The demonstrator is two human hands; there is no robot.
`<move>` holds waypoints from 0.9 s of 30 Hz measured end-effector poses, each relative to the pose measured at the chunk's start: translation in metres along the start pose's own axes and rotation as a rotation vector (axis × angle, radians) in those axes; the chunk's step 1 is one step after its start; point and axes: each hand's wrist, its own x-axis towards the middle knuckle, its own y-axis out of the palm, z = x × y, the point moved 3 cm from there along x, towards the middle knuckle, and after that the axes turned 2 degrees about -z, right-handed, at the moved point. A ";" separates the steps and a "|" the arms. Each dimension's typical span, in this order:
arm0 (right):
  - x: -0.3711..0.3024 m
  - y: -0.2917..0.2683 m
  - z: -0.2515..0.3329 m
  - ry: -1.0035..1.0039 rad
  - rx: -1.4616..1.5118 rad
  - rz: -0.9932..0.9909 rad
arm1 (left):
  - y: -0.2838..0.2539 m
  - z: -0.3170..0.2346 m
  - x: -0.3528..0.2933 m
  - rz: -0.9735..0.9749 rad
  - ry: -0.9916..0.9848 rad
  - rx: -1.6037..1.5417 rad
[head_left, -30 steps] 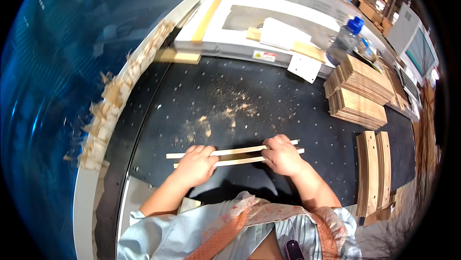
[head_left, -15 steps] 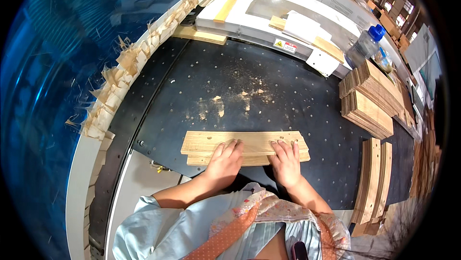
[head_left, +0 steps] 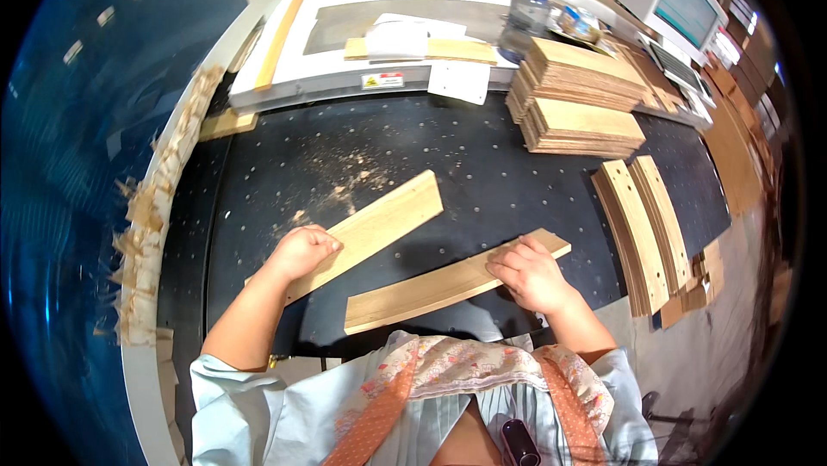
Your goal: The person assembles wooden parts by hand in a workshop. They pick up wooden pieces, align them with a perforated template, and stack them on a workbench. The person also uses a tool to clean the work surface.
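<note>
My left hand is closed on one wooden board, gripping it toward its near end. That board slants up to the right, over the dark perforated table. Closer to my body lies a second wooden board, which my right hand grips near its right end. The two boards are apart, with dark table surface between them. No holes show on the faces of either board that I can make out.
Wood dust lies on the black table. To the right are stacks of flat boards and upright rows of drilled boards. A blue-capped bottle, a white machine beam and a monitor stand behind; a frayed strip curtain runs along the left.
The two boards were together under both hands, drilled holes showing; now they are separated, one in each hand, at different slants. The view has turned to the right.
</note>
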 end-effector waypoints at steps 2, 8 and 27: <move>-0.024 -0.003 -0.010 0.078 0.061 -0.038 | 0.001 -0.001 0.007 -0.005 -0.009 -0.029; -0.067 -0.026 -0.035 0.326 0.158 -0.188 | 0.008 -0.004 0.022 -0.006 -0.052 -0.100; -0.065 -0.032 -0.079 0.707 0.357 -0.267 | 0.019 -0.123 -0.008 -0.686 0.620 0.351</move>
